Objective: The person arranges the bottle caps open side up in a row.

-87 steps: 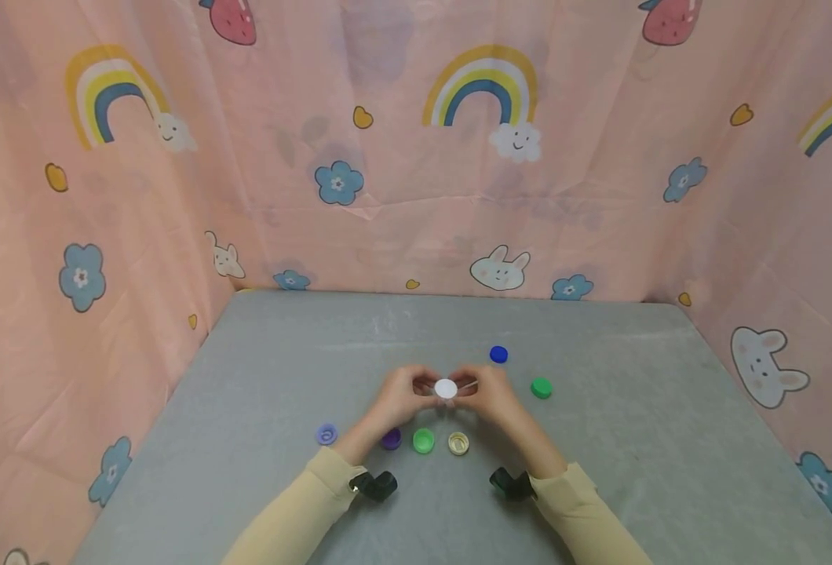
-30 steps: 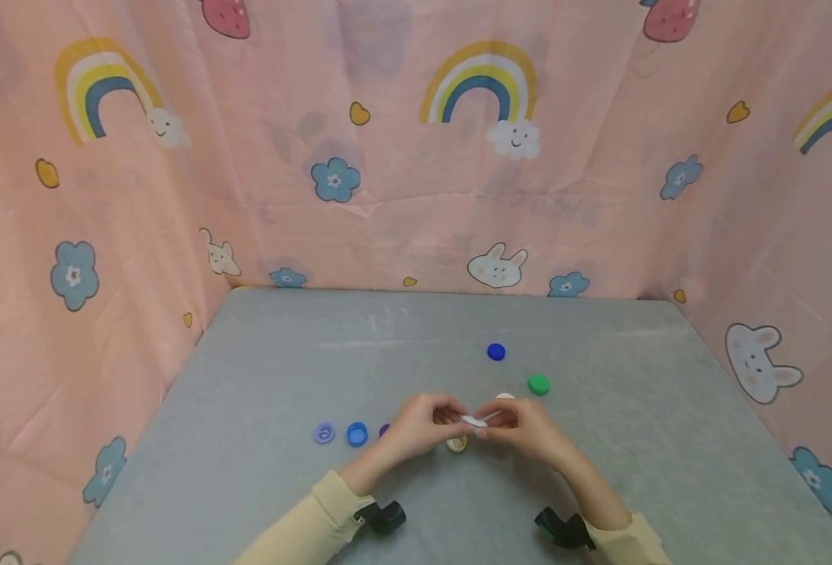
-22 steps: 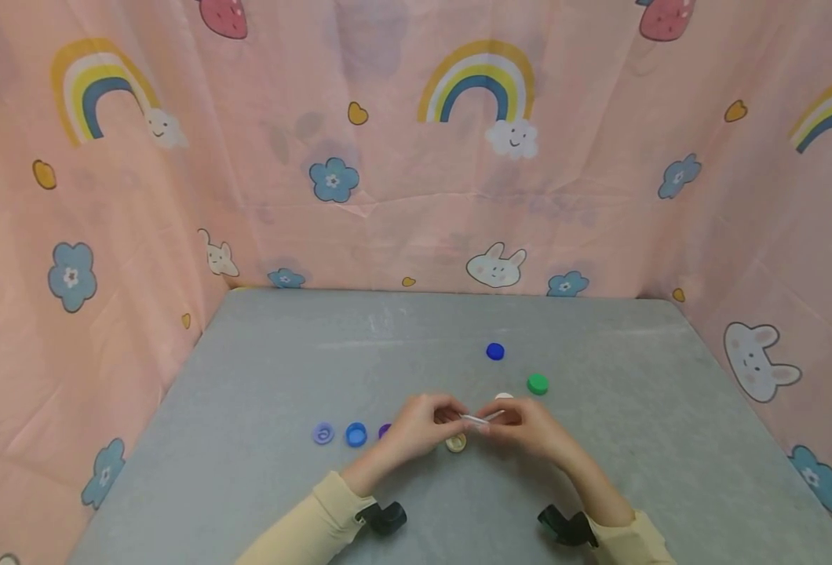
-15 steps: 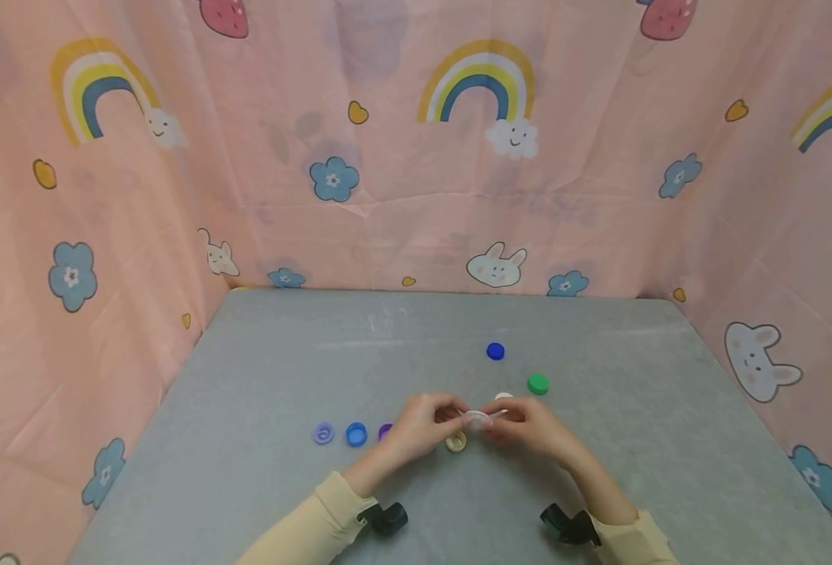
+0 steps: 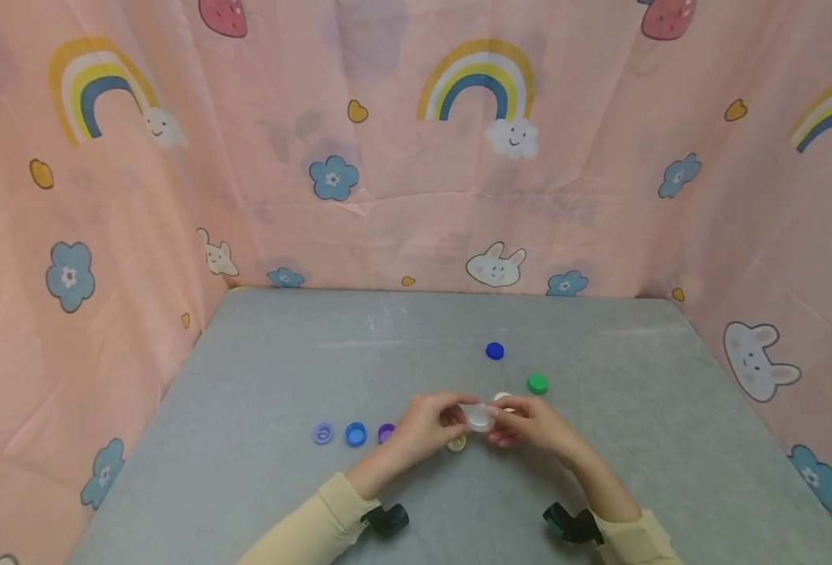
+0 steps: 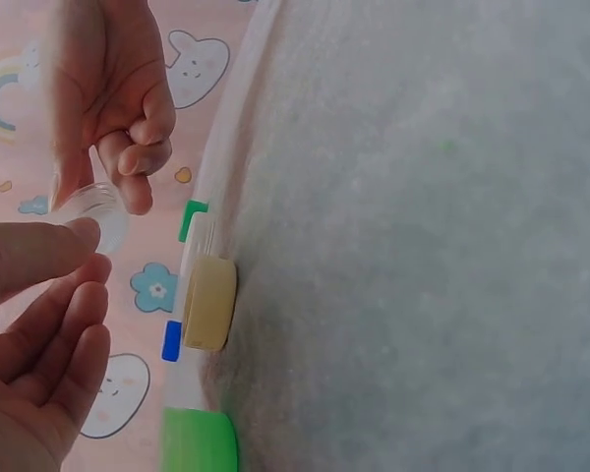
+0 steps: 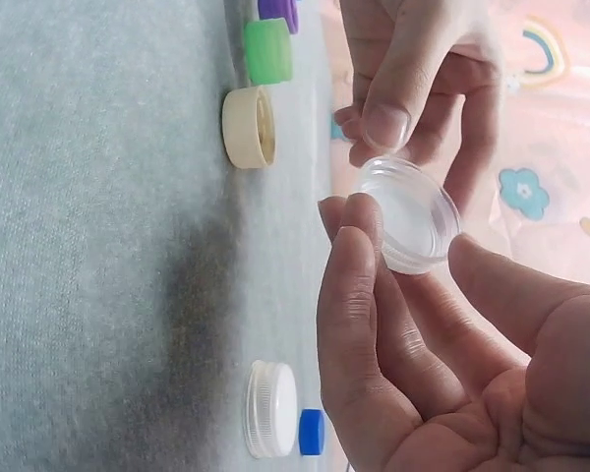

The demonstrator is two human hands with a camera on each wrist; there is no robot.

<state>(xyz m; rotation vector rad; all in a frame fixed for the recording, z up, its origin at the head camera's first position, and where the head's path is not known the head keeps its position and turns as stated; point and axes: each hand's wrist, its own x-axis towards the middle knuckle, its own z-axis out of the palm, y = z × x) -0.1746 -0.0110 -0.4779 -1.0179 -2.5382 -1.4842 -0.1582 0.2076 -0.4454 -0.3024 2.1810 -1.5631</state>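
A clear plastic bottle cap (image 5: 479, 418) is held above the table between both hands, its hollow side showing. My left hand (image 5: 426, 426) pinches one edge with thumb and fingers. On the opposite edge my right hand (image 5: 534, 428) grips it between thumb and fingertips, plain in the right wrist view. A beige cap (image 7: 249, 128) lies below the hands. Behind the right hand is a white ribbed cap (image 7: 272, 409), partly covered in the head view. The light green cap (image 7: 268, 51) is hidden behind the left hand in the head view.
Left of the hands, a lilac cap (image 5: 323, 433), a blue cap (image 5: 355, 434) and a purple cap (image 5: 386, 433) lie in a row. Farther back are a dark blue cap (image 5: 495, 351) and a green cap (image 5: 538, 384). A patterned pink curtain (image 5: 402, 227) surrounds the grey table (image 5: 303, 345).
Both hands have come nearer and to the right with the cap. It has turned from its flat white face, past edge-on, to its hollow side. The white ribbed cap has come into sight.
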